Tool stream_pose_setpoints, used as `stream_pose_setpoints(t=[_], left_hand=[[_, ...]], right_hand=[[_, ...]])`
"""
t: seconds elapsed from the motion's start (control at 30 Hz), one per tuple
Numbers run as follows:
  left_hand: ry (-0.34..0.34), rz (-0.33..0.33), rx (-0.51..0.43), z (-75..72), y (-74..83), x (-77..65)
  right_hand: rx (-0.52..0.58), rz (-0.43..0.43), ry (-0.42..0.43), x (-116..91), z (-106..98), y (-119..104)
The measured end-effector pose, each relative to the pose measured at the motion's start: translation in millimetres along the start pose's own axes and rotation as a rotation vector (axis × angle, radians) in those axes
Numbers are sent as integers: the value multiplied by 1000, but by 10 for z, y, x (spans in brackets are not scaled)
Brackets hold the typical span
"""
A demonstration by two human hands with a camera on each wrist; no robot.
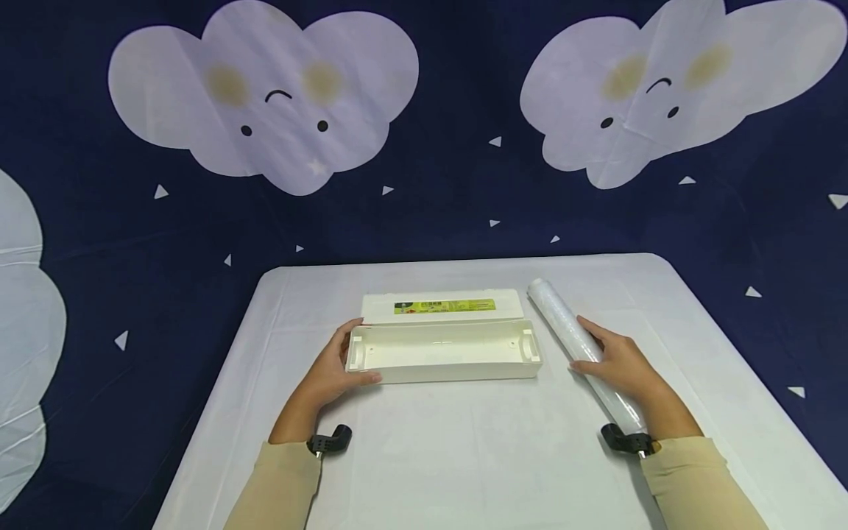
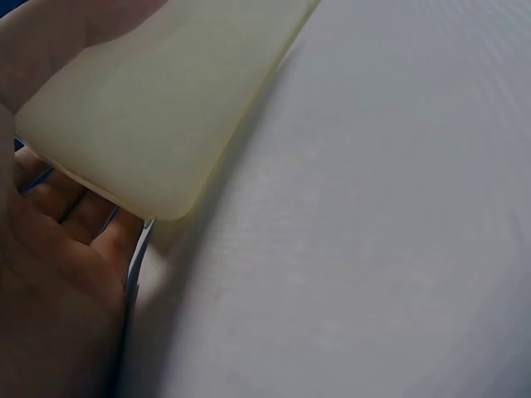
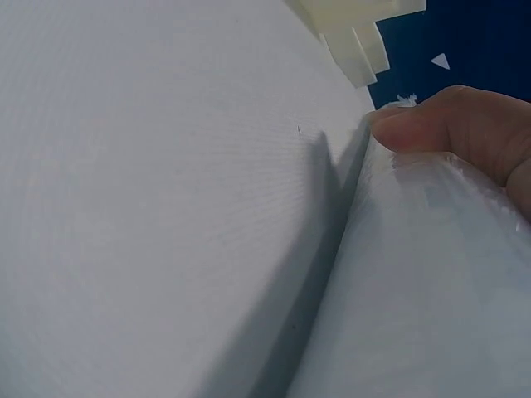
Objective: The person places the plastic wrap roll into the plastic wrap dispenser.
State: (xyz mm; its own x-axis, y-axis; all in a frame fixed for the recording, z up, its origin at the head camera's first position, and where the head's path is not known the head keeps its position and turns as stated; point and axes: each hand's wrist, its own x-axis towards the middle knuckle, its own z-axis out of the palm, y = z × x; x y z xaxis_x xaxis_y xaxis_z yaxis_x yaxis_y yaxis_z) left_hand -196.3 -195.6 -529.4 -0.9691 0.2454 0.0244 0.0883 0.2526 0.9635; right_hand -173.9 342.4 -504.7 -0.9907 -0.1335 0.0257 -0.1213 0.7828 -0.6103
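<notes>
A long white cling film box lies on the table with its lid folded back, a yellow-green label on it. Its trough holds nothing. My left hand grips the box's left end, thumb along the front and fingers behind; the left wrist view shows the rounded box corner between thumb and fingers. To the right, a roll of cling film lies slantwise. My right hand grips it around the middle, and in the right wrist view the thumb presses on the film.
A white cloth covers the table. Behind it hangs a dark blue curtain with cloud faces and small white triangles. Black wrist cameras sit on both wrists, below beige sleeves.
</notes>
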Motion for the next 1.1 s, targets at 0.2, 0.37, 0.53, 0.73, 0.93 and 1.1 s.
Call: stream_pose_setpoints(t=[0.2,0.37,0.53,0.73,0.93,1.1], left_hand=[[-5,-16,-9,-11,-1,23],[-24,-20,-43,-26,2,34],[-36,-22,-79,-38,22,28],[-41,-16,-80,-41,-4,34],[-41,2,-89,-50,-12,41],[-41,3,-81,-51,-12,45]], right_hand=[[3,9,2,0,-7,-4],[6,21,0,-7,-7,-23],[15,16,-4,-5,-17,-17],[31,5,-11,-4,-42,25],[76,32,-25,25,-98,40],[75,54,-43,67,-137,64]])
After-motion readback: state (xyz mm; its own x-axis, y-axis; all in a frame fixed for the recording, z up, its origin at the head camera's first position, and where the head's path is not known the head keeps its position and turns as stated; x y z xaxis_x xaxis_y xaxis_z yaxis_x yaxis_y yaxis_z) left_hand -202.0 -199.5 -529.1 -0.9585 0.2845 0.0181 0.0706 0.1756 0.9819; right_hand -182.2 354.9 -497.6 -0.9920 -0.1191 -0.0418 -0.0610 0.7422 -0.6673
